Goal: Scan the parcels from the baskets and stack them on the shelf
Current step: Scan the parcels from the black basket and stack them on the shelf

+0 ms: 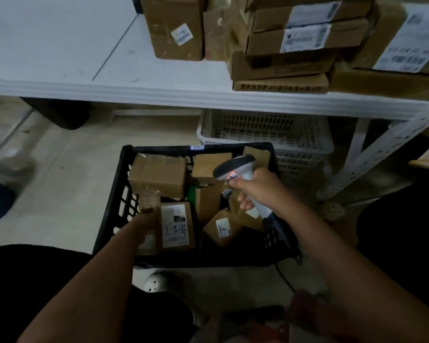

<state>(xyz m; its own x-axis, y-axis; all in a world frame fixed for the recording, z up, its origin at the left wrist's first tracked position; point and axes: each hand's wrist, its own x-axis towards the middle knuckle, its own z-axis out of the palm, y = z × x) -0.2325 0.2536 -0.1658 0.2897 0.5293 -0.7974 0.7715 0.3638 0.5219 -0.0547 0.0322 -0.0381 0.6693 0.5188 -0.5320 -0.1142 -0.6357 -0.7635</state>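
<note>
A black plastic crate (109,214) on the floor holds several brown cardboard parcels. My left hand (148,204), blurred by motion, reaches into the crate and grips the lower left corner of the largest parcel (159,173), which sits raised at the crate's back left. My right hand (260,191) grips the handle of a white and grey barcode scanner (233,168), held over the crate's right half with its head pointing left. A labelled parcel marked by hand (176,226) lies just right of my left wrist. Above the crate, the white shelf (134,92) carries stacked parcels (282,60) on its right side.
A white mesh basket (302,144) stands under the shelf, behind the crate on the right. The shelf's perforated white leg (372,157) slants down on the right. The scanner's dark cable (282,268) trails to the floor. A single box (176,28) stands mid-shelf; the shelf's left part is bare.
</note>
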